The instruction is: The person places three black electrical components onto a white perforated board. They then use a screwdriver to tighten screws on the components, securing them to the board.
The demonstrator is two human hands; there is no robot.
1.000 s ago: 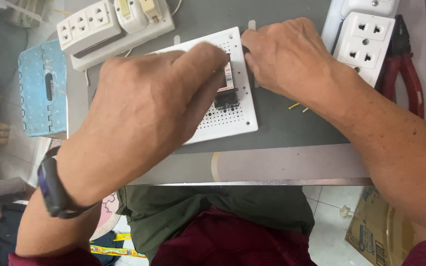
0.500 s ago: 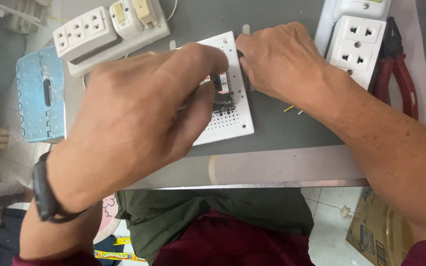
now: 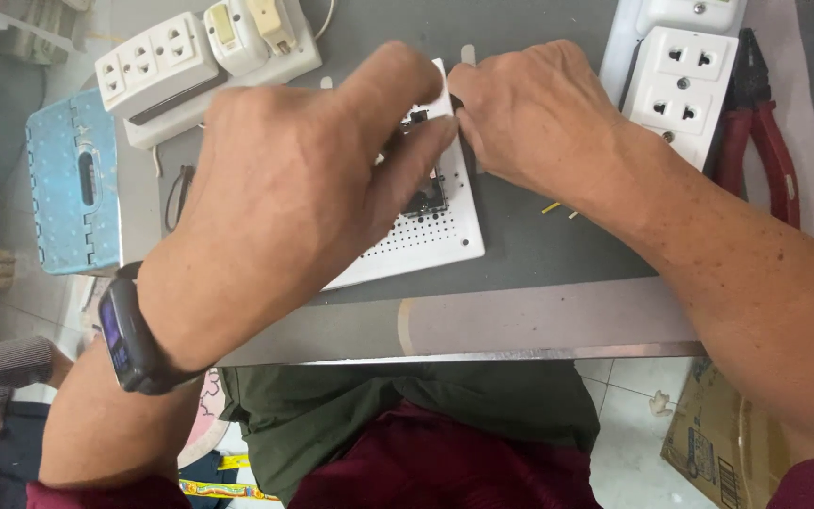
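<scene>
White perforated board (image 3: 426,240), square-ish, rows of small holes, lies flat on the grey mat (image 3: 539,254) near table centre. A small dark component (image 3: 426,196) sits on it, partly hidden under the fingers. Left hand (image 3: 294,188) lies over the board's left half, fingers curled together and pressing down at the component; whether it pinches anything, cannot tell. Right hand (image 3: 539,118) is at the board's top right edge, fingertips bunched against it; grip hidden. Black watch (image 3: 129,344) on the left wrist.

Counts: one board, two white socket blocks on the right (image 3: 685,90), one white power strip (image 3: 204,61) top left, one red-handled pliers (image 3: 760,132) far right, one blue case (image 3: 73,184) left, two small yellow bits (image 3: 558,209) on the mat.
</scene>
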